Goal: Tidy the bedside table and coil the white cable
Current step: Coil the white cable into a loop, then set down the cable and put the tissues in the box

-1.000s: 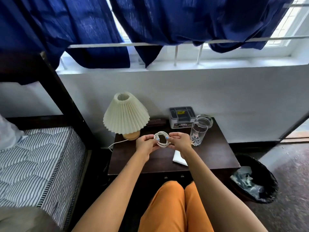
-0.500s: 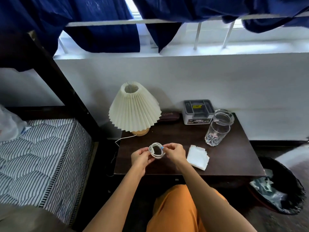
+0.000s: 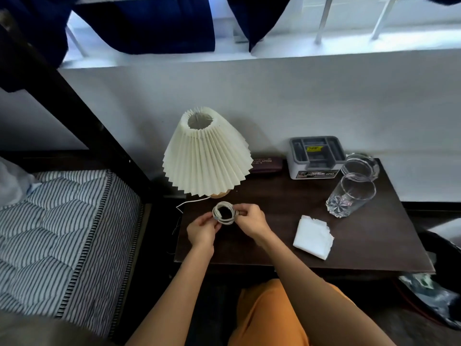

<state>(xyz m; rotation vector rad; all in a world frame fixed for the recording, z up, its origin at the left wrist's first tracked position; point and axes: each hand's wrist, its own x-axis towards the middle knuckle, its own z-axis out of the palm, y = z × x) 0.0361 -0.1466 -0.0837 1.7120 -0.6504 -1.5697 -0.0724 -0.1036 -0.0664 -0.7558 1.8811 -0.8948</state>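
Over bedside table, near lamp: our left hand and right hand both pinch coiled white cable; folded tissue beside.

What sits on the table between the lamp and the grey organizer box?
A dark maroon case lies against the wall between the lamp and the grey organizer box, in the head view.

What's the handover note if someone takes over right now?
Left hand: grip on the left side of the white cable.
Right hand: grip on its right side.
Cable: wound into a small ring, held just above the bedside table, in front of the lamp.
Done: coiling, apparently.
Left: set the coil down; tidy the napkin, the glass and the glass dish behind it.
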